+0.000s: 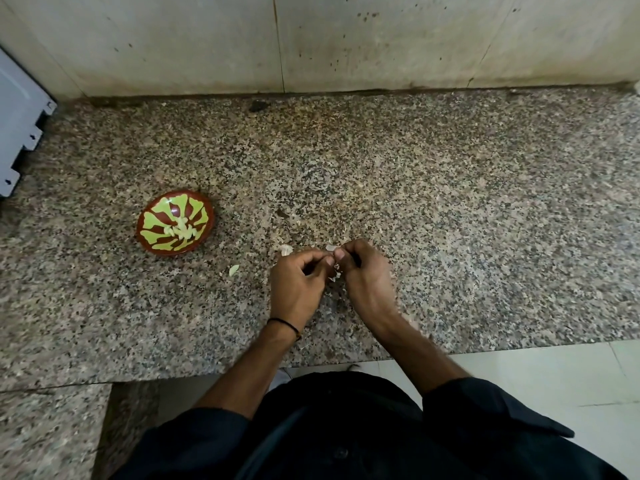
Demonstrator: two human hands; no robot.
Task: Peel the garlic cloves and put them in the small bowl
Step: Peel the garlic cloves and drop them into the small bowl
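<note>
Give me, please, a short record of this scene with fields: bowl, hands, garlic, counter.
bowl: on counter, left of both hands
peeled cloves: lying in bowl
left hand: pinches clove, mostly hidden
right hand: pinches same clove
skins: loose on counter near hands
counter: speckled granite

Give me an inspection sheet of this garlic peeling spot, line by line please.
Surface: speckled granite counter.
Job's things: small bowl left of the hands, holding peeled cloves; garlic clove pinched between both hands.
Clutter: pale garlic scrap on the counter, more bits by the fingers.
Grippers: left hand and right hand both pinch the clove.
Cables: nothing seen.
Surroundings: stained wall behind; white metal panel far left; tiled floor below.
</note>
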